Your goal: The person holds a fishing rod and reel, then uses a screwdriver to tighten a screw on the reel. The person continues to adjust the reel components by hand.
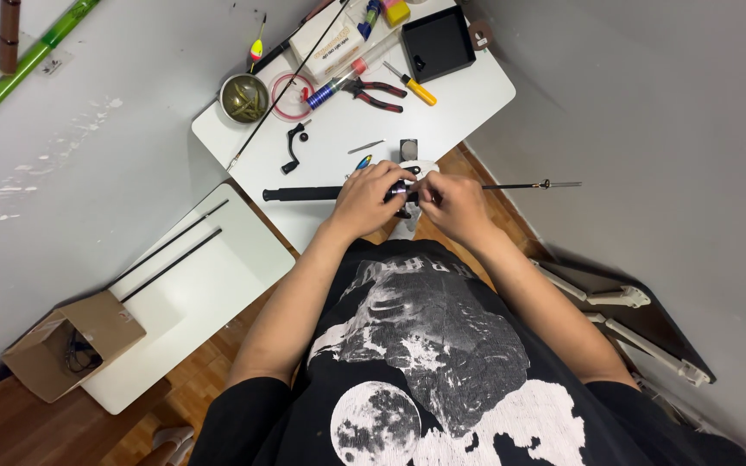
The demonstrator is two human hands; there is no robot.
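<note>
A black fishing rod point(304, 193) lies across the front edge of the white table point(338, 138), its thin tip point(533, 185) sticking out to the right. My left hand point(367, 198) wraps around the dark reel point(401, 192) mounted on the rod. My right hand point(454, 204) pinches the same reel from the right side. Both hands meet over the reel, which is mostly hidden by my fingers. A white curved part point(419, 166) lies just behind the hands.
On the table lie a black reel handle point(293, 147), red-handled pliers point(377, 93), a yellow screwdriver point(414, 87), a bowl of soft lures point(244, 97), a black tray point(438, 43) and a white box point(328, 47). A lower white table point(192, 293) holds rod sections and a cardboard box point(71, 345).
</note>
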